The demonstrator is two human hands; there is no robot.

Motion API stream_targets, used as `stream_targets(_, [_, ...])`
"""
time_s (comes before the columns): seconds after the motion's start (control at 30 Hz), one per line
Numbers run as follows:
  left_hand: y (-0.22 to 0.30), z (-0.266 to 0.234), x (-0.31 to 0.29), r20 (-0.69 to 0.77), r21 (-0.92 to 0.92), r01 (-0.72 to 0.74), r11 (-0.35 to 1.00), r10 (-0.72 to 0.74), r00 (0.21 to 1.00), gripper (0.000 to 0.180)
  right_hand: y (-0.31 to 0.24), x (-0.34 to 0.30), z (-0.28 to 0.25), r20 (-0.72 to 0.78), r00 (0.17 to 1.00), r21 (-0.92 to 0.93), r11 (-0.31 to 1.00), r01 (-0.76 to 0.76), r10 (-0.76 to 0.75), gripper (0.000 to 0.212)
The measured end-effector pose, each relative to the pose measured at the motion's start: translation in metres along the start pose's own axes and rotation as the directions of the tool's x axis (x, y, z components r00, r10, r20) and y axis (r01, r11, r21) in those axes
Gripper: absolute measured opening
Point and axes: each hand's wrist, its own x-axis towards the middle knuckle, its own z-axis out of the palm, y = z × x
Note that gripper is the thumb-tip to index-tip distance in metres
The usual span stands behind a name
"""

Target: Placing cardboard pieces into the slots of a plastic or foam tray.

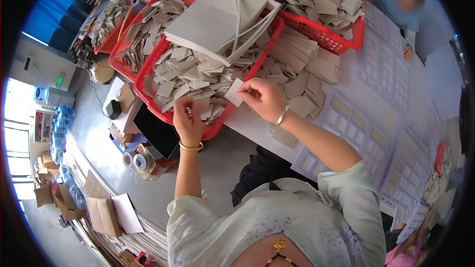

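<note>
Right hand [264,99] pinches a pale card [233,93] by its edge, at the red basket's [212,133] rim — a grip that leaves most of its face clear. Left hand [188,122], fingers curled, is over the loose cards [184,75]; whether it holds one, I can't tell. Sheets [215,15] lie across the far end — seemingly leaving the near end free for reaching.

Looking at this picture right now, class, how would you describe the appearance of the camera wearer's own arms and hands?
Both hands are ungloved. Above the left hand sits a gold-coloured bangle; above the right hand, a silver-coloured bangle. The forearms are bare, below loose, pale sleeves that end around the elbows.
</note>
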Motion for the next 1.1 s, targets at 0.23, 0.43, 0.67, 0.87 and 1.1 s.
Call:
stream_targets(0.23, [0.027,0.013,-0.009,-0.060,-0.184,0.039,0.982,-0.050,0.997,0.023,0.040,-0.074,-0.087,-0.078,0.943,0.231,0.926,-0.298,0.323,0.031])
stream_targets(0.43, [0.078,0.087,-0.037,0.374,-0.408,0.134,0.903,0.031,0.927,0.013,0.081,-0.149,-0.195,-0.325,0.826,0.145,0.887,-0.439,0.462,0.032])
stream_targets(0.67, [0.129,0.218,-0.083,0.767,-0.444,0.555,0.703,-0.022,0.641,0.007,0.093,-0.221,-0.246,-0.560,0.675,0.119,0.854,-0.507,0.479,0.023])
stream_targets(0.87, [0.117,0.301,-0.102,0.806,-0.399,0.169,0.901,0.257,0.533,0.026,0.097,-0.250,-0.239,-0.533,0.591,0.226,0.775,-0.590,0.606,0.021])
stream_targets(1.1, [0.135,0.318,-0.099,0.904,-0.198,0.267,0.943,0.071,0.421,0.017,0.103,-0.254,-0.237,-0.532,0.562,0.248,0.751,-0.611,0.633,0.024])
